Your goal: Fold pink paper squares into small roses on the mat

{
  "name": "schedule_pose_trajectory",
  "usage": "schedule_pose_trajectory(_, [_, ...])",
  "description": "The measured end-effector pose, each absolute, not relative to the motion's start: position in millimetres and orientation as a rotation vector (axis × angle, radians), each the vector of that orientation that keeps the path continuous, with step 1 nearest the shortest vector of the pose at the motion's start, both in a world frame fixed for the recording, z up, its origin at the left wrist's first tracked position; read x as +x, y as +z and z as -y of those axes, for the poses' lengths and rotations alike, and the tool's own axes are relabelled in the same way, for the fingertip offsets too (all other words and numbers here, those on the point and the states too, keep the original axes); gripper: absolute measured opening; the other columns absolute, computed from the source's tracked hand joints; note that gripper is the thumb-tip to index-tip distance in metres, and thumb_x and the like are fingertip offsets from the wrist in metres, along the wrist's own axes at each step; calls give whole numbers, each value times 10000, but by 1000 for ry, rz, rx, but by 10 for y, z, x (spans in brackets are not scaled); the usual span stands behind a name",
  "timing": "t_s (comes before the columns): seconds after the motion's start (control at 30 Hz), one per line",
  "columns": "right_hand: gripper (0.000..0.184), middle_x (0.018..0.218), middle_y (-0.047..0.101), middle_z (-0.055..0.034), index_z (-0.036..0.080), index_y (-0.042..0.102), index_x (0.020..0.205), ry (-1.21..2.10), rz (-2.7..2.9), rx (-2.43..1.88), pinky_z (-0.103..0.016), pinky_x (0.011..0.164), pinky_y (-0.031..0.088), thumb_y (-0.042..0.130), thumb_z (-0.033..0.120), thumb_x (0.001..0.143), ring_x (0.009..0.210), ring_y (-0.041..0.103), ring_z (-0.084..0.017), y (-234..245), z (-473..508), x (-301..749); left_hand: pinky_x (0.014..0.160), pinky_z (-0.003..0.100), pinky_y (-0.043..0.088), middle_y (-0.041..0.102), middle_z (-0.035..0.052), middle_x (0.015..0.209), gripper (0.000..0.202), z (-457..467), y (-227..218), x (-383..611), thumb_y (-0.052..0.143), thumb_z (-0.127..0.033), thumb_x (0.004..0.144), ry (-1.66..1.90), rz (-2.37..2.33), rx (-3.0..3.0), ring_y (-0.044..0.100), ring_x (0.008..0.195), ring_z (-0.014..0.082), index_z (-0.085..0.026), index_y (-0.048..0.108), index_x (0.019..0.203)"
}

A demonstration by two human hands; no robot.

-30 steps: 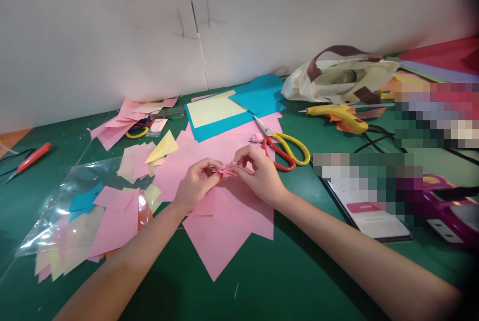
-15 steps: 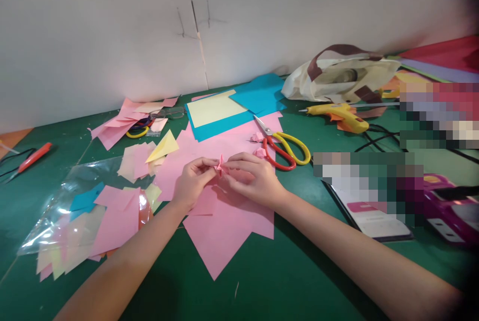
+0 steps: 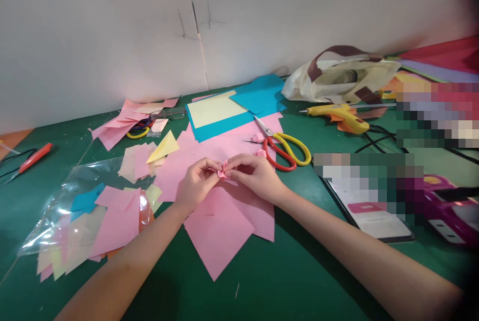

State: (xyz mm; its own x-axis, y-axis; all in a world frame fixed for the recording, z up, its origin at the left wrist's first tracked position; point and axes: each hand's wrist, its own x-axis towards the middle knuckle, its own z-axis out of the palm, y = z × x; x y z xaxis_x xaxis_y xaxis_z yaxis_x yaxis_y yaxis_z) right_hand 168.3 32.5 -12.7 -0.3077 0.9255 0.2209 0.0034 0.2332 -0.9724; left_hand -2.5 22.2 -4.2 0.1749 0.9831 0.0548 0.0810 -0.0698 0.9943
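Both of my hands meet over the pink paper sheets (image 3: 224,221) in the middle of the green table (image 3: 292,271). My left hand (image 3: 196,183) and my right hand (image 3: 254,176) each pinch a small folded pink paper piece (image 3: 223,170) between their fingertips, holding it just above the sheets. Two more small folded pink pieces (image 3: 259,145) lie beside the red and yellow scissors (image 3: 286,149), just beyond my right hand.
A clear plastic bag of cut paper squares (image 3: 82,211) lies at the left, a yellow triangle (image 3: 163,147) behind it. Blue and cream sheets (image 3: 224,111), a yellow glue gun (image 3: 342,115), a cloth bag (image 3: 337,79) and a phone (image 3: 374,213) surround the work.
The folded piece has been turned from lying flat to standing upright between my fingertips. My right hand has dropped lower and closer to my left hand.
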Motion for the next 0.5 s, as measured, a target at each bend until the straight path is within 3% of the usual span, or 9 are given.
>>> schedule_pose_trajectory(0.33, [58, 787, 705, -38, 183, 694, 764, 1208, 1546, -969, -338, 744, 537, 654, 225, 763, 743, 658, -170, -116, -339, 1704, 676, 311, 557, 685, 26, 696, 141, -223, -27, -8, 688, -291, 740, 1050, -1153, 1307, 666, 700, 177, -165, 678, 800])
schedule_pose_trajectory(0.5, [51, 789, 687, -44, 175, 663, 777, 1234, 1549, -964, -342, 759, 527, 627, 211, 779, 755, 650, -167, -113, -346, 1698, 689, 294, 561, 692, 24, 781, 147, -224, -43, -27, 681, -290, 753, 1043, -1128, 1309, 673, 759, 171, -176, 627, 828])
